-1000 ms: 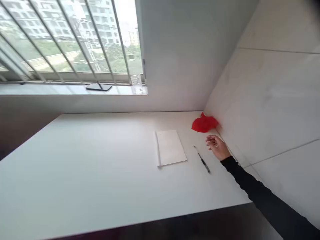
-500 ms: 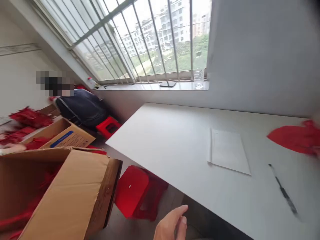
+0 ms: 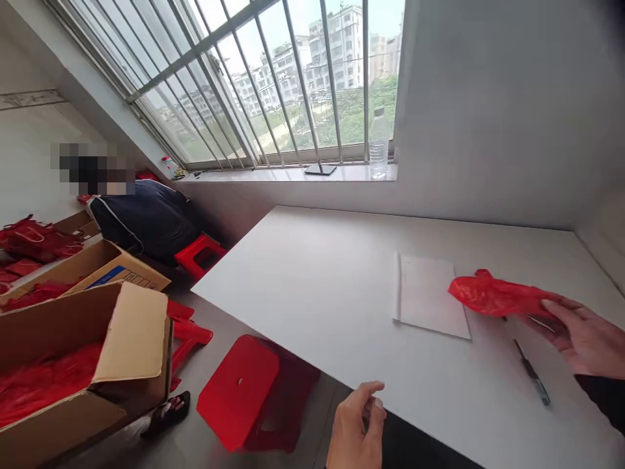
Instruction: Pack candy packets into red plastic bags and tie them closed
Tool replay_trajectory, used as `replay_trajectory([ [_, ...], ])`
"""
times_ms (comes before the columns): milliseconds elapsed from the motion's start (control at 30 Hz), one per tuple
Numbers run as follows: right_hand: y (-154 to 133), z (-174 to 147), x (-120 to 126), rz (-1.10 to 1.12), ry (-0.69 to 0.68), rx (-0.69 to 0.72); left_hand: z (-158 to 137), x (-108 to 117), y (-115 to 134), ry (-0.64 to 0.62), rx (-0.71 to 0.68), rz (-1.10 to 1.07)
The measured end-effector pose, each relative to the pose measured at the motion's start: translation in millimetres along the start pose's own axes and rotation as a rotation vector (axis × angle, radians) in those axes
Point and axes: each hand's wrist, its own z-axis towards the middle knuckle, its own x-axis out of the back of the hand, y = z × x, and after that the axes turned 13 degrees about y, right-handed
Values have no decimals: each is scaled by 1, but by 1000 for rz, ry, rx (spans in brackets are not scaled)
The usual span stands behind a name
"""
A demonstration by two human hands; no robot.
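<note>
A crumpled red plastic bag (image 3: 502,296) stretches leftward over the table from my right hand (image 3: 586,335), which pinches its right end between thumb and fingers. Just below the bag a dark pen (image 3: 532,374) lies on the white tabletop (image 3: 317,280). The bag's left tip reaches the right edge of a white sheet of paper (image 3: 432,296), which has a folded or rolled left side. By the table's front edge is my left hand (image 3: 356,426), holding nothing, thumb and index finger apart and the other fingers curled.
Cardboard boxes (image 3: 129,332) with red material inside stand at the left. A red stool (image 3: 239,391) is beside the table's front edge. Further back a person in dark clothes (image 3: 151,212) sits near a barred window. A water bottle (image 3: 378,146) stands on the sill.
My right hand has come into view from the right, carrying the red plastic bag left towards the paper. My left hand has shifted slightly right and up. The camera view has turned a little.
</note>
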Motion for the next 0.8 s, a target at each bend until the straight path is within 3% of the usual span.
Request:
replay_trajectory([
  [67, 0, -27, -1, 202, -57, -271, 15, -17, 9, -88, 5, -87],
  [200, 12, -90, -21, 246, -114, -311, 40, -47, 35, -251, 101, -318],
  [367, 19, -154, -16, 187, -298, -331, 58, -71, 57, -284, 213, -474],
  [500, 12, -168, 2, -68, -579, -282, 64, -81, 60, -240, 206, -524],
  [567, 9, -161, 10, -229, -623, -247, 64, -79, 56, -201, 213, -560],
  [667, 14, -132, 21, -423, -466, -96, 60, -65, 43, -134, 238, -600],
  [800, 50, -78, 45, -739, -127, 272, 51, -25, 16, -5, 298, -599],
])
